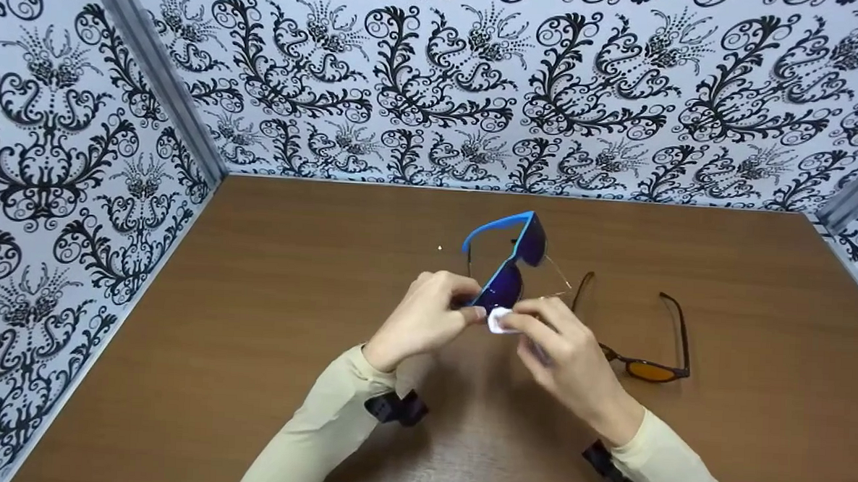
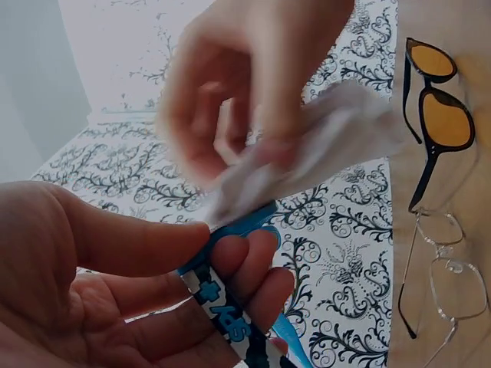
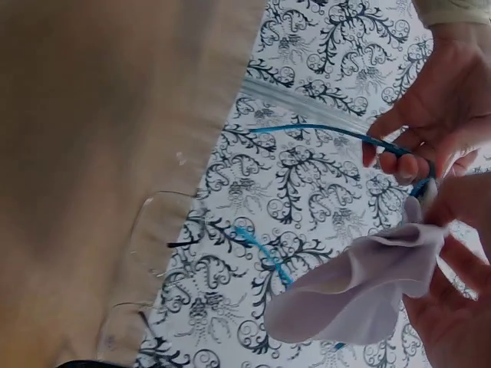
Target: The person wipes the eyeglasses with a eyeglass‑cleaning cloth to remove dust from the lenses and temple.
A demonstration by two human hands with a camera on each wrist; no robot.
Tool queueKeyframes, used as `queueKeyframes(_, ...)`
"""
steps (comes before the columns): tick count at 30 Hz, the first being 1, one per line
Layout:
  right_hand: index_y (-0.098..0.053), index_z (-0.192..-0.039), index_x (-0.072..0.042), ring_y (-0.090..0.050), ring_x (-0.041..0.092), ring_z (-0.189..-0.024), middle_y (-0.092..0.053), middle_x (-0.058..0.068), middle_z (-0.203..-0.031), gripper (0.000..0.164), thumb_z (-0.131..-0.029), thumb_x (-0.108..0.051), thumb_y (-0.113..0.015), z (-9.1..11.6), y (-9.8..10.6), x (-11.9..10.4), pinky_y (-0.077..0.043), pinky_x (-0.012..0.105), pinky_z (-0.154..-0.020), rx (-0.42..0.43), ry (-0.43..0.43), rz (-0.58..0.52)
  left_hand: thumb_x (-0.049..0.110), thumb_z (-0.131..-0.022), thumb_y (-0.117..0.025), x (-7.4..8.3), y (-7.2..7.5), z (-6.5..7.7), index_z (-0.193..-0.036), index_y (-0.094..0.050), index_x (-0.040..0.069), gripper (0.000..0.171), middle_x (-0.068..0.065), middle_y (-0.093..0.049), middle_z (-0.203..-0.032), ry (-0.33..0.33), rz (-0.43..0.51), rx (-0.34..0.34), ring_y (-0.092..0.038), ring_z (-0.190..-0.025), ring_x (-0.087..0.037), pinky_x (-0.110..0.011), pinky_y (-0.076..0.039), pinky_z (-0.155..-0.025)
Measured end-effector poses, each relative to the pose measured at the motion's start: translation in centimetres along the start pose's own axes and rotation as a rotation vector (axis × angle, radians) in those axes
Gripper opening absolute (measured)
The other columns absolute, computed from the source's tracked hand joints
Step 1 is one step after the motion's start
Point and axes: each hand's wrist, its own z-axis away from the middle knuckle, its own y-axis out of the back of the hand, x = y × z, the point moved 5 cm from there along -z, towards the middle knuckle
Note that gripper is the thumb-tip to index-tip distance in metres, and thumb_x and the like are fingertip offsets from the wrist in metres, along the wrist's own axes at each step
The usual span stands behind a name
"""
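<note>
My left hand (image 1: pixel 429 321) grips a pair of blue-framed sunglasses (image 1: pixel 503 284) by one end, thumb on top and fingers beneath. The glasses are raised above the table with dark lenses facing right. One temple (image 2: pixel 222 314), with a black, white and blue pattern, crosses the left fingers. Between the thumb and fingers of my right hand (image 1: pixel 572 359) is a pale cleaning cloth (image 3: pixel 353 291). It touches the frame's held end, close to the left thumb, and hangs loose in folds. The cloth and right fingers partly cover that end.
Dark-framed glasses with orange lenses (image 1: pixel 651 372) lie on the wooden table (image 1: pixel 290 264), right of the hands. Thin wire-rimmed clear glasses (image 2: pixel 456 287) lie beside them, largely hidden behind the sunglasses in the head view. Patterned walls (image 1: pixel 443 75) stand at the back and sides.
</note>
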Motion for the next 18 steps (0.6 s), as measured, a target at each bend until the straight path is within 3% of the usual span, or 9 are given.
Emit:
queueKeyframes(3, -0.068, -0.098, -0.003, -0.057, 0.026, -0.087, -0.061, 0.011, -0.098, 0.033, -0.071, 0.014, -0.063, 0.2, 0.4, 0.6, -0.047, 0.026, -0.077, -0.004, -0.050, 0.041, 0.006, -0.083, -0.068, -0.1, 0.0, 0.1, -0.081, -0.073, 0.008, 0.006, 0.010, -0.058, -0.065, 0.007, 0.010, -0.015, -0.046, -0.058, -0.007, -0.024, -0.036, -0.057)
queueKeyframes(9, -0.065, -0.110, -0.003, -0.058, 0.026, -0.091, -0.061, 0.011, -0.101, 0.039, -0.075, 0.016, -0.064, -0.9, 1.0, 1.5, -0.049, 0.028, -0.083, 0.109, -0.186, 0.071, 0.007, -0.081, -0.070, 0.4, -0.6, 0.1, -0.078, -0.071, 0.010, 0.004, 0.011, -0.054, -0.062, -0.008, 0.000, -0.080, -0.044, -0.058, -0.007, -0.023, -0.035, -0.057)
queueKeyframes(12, -0.065, -0.114, -0.003, -0.058, 0.027, -0.092, -0.061, 0.012, -0.102, 0.043, -0.075, 0.016, -0.064, -1.2, 0.6, 1.0, -0.048, 0.026, -0.085, 0.107, -0.140, 0.056, 0.006, -0.080, -0.069, 0.4, -0.7, 0.0, -0.073, -0.068, 0.010, 0.008, 0.011, -0.048, -0.059, -0.007, -0.011, -0.076, -0.041, -0.055, -0.007, -0.022, -0.032, -0.053)
queueKeyframes(18, -0.067, -0.112, -0.003, -0.057, 0.025, -0.088, -0.061, 0.012, -0.102, 0.045, -0.071, 0.015, -0.061, -0.7, -0.2, -0.3, -0.049, 0.025, -0.076, 0.023, 0.078, -0.010, 0.006, -0.081, -0.069, 0.1, -0.3, -0.1, -0.069, -0.065, 0.010, 0.014, 0.011, -0.043, -0.056, -0.001, -0.015, -0.040, -0.038, -0.052, -0.006, -0.023, -0.029, -0.051)
